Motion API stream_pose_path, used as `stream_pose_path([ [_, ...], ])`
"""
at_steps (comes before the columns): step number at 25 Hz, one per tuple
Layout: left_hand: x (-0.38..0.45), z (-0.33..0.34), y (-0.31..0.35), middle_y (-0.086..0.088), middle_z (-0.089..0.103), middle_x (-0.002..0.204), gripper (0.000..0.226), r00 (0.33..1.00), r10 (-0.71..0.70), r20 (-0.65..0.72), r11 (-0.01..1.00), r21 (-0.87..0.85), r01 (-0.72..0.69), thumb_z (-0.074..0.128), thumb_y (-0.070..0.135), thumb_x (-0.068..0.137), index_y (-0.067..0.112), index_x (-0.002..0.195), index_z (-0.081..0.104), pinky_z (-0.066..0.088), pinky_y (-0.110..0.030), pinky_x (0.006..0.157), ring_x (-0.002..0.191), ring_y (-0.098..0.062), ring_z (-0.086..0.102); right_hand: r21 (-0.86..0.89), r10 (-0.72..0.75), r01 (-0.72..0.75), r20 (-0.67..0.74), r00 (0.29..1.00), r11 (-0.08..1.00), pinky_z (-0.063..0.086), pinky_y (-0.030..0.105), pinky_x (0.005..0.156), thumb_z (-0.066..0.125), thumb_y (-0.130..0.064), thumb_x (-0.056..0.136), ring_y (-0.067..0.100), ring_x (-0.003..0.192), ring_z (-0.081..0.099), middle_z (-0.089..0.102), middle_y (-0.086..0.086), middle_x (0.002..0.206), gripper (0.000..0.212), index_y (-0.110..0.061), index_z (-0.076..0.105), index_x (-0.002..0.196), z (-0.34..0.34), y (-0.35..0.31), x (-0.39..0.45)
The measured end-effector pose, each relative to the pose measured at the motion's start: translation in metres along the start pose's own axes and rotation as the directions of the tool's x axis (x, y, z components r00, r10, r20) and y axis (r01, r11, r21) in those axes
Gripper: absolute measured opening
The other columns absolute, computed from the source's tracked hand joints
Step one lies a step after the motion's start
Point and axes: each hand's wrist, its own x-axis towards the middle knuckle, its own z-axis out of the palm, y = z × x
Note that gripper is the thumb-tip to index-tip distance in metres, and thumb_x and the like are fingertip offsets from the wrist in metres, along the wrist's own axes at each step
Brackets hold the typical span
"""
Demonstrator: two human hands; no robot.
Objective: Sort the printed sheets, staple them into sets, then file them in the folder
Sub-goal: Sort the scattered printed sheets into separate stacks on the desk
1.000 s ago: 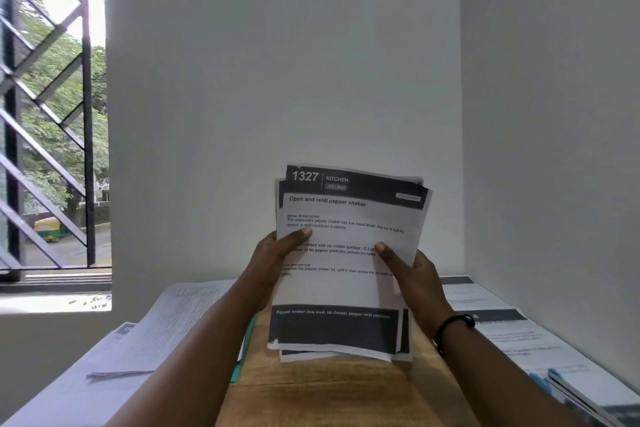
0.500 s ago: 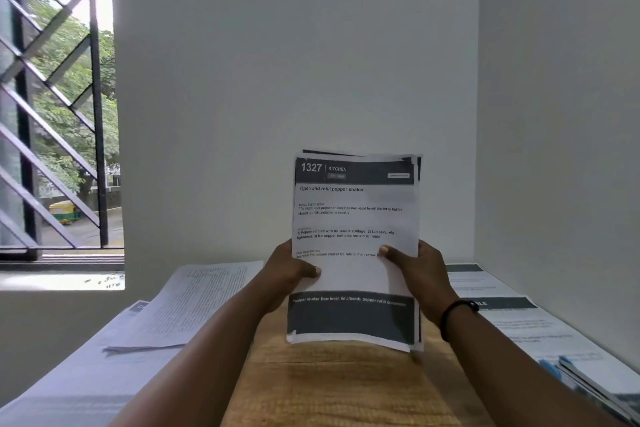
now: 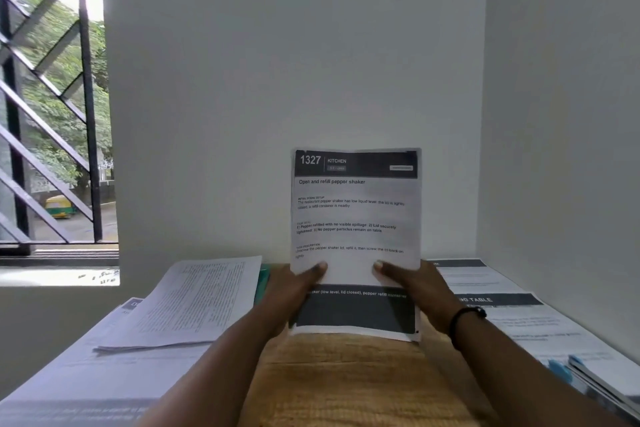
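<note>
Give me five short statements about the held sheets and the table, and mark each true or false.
1. Both hands, left hand and right hand, hold the stack of sheets upright. True.
2. The top sheet is numbered 1327. True.
3. The stack lies flat on the wooden table. False: it stands on its lower edge.
4. A black band is on the right wrist. True.
5. The text-covered sheet lies right of the stack. False: left.

The stack [image 3: 356,218] stands upright on the table [image 3: 346,381] before the wall, left hand [image 3: 294,291] at its left edge, right hand [image 3: 419,288] at its right, with loose sheets [image 3: 187,302] lying left and more papers [image 3: 502,315] lying right.
</note>
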Motion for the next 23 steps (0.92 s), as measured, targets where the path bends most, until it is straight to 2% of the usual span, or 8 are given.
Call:
stream_pose_path([
  [3, -0.005, 0.006, -0.017, 0.002, 0.066, 0.102, 0.026, 1.000, -0.031, 0.004, 0.996, 0.082, 0.030, 0.064, 0.024, 0.092, 0.026, 0.115, 0.052, 0.054, -0.019, 0.065, 0.090, -0.011, 0.066, -0.200, 0.080, -0.084, -0.027, 0.996, 0.976, 0.054, 0.026, 0.072, 0.078, -0.025, 0.077, 0.012, 0.085, 0.067, 0.071, -0.001, 0.095, 0.026, -0.025, 0.062, 0.098, 0.010, 0.025, -0.002],
  [7, 0.000, 0.003, -0.026, 0.005, 0.069, 0.102, 0.035, 0.998, -0.068, 0.014, 0.983, 0.171, 0.065, 0.068, 0.012, 0.089, 0.025, 0.119, 0.056, 0.052, -0.016, 0.064, 0.089, -0.007, 0.067, -0.373, 0.081, -0.108, -0.088, 0.993, 0.921, 0.049, 0.034, 0.088, 0.066, -0.018, 0.086, 0.014, 0.095, 0.060, 0.064, -0.002, 0.107, 0.032, -0.020, 0.051, 0.114, 0.013, 0.037, 0.007],
  [9, 0.003, 0.003, -0.030, 0.005, 0.068, 0.099, 0.036, 0.994, -0.103, -0.038, 0.957, 0.269, 0.109, 0.069, 0.011, 0.086, 0.020, 0.118, 0.057, 0.050, -0.016, 0.062, 0.087, -0.008, 0.065, -0.560, 0.076, -0.137, -0.131, 0.988, 0.817, 0.047, 0.031, 0.082, 0.060, -0.018, 0.087, 0.017, 0.092, 0.057, 0.062, 0.005, 0.112, 0.047, -0.014, 0.035, 0.127, 0.014, 0.041, 0.010],
  [11, 0.004, 0.006, -0.032, 0.008, 0.063, 0.100, 0.033, 0.990, -0.123, -0.072, 0.925, 0.352, 0.140, 0.064, 0.006, 0.087, 0.022, 0.114, 0.053, 0.044, -0.013, 0.057, 0.082, -0.006, 0.060, -0.774, 0.137, -0.182, -0.124, 0.983, 0.607, 0.048, 0.029, 0.081, 0.056, -0.020, 0.087, 0.020, 0.095, 0.060, 0.062, 0.009, 0.117, 0.059, -0.009, 0.025, 0.136, 0.015, 0.044, 0.011],
  [14, 0.010, 0.009, -0.037, 0.002, 0.064, 0.114, 0.034, 0.995, -0.050, -0.087, 0.870, 0.485, 0.086, 0.057, 0.002, 0.087, 0.022, 0.114, 0.053, 0.048, -0.013, 0.064, 0.085, -0.005, 0.057, -0.894, 0.199, -0.165, -0.088, 0.976, 0.416, 0.044, 0.023, 0.076, 0.053, -0.021, 0.090, 0.019, 0.104, 0.060, 0.061, 0.006, 0.120, 0.042, -0.010, 0.042, 0.128, 0.014, 0.043, 0.009],
  [16, 0.010, 0.014, -0.035, -0.002, 0.063, 0.119, 0.043, 0.995, -0.038, -0.096, 0.813, 0.575, 0.087, 0.054, 0.005, 0.087, 0.015, 0.129, 0.049, 0.050, -0.017, 0.073, 0.094, -0.009, 0.058, -0.922, 0.194, -0.139, -0.071, 0.978, 0.361, 0.042, 0.022, 0.073, 0.052, -0.020, 0.089, 0.018, 0.103, 0.061, 0.063, 0.005, 0.117, 0.032, -0.012, 0.051, 0.120, 0.013, 0.044, 0.010],
  [19, 0.012, 0.018, -0.034, -0.005, 0.055, 0.132, 0.078, 0.993, -0.037, -0.112, 0.767, 0.634, 0.100, 0.055, 0.007, 0.085, 0.009, 0.150, 0.011, 0.046, -0.023, 0.078, 0.102, -0.015, 0.056, -0.937, 0.182, -0.127, -0.070, 0.981, 0.325, 0.039, 0.022, 0.072, 0.049, -0.019, 0.090, 0.020, 0.107, 0.061, 0.063, 0.006, 0.119, 0.029, -0.012, 0.054, 0.117, 0.012, 0.045, 0.010],
  [23, 0.010, 0.015, -0.033, -0.004, 0.051, 0.136, 0.054, 0.997, -0.030, -0.071, 0.644, 0.762, 0.074, 0.055, 0.011, 0.088, 0.017, 0.139, 0.039, 0.049, -0.020, 0.077, 0.102, -0.013, 0.054, -0.944, 0.140, -0.109, -0.068, 0.988, 0.310, 0.039, 0.023, 0.073, 0.047, -0.023, 0.091, 0.022, 0.108, 0.060, 0.061, 0.006, 0.120, 0.029, -0.013, 0.054, 0.117, 0.012, 0.048, 0.008],
])
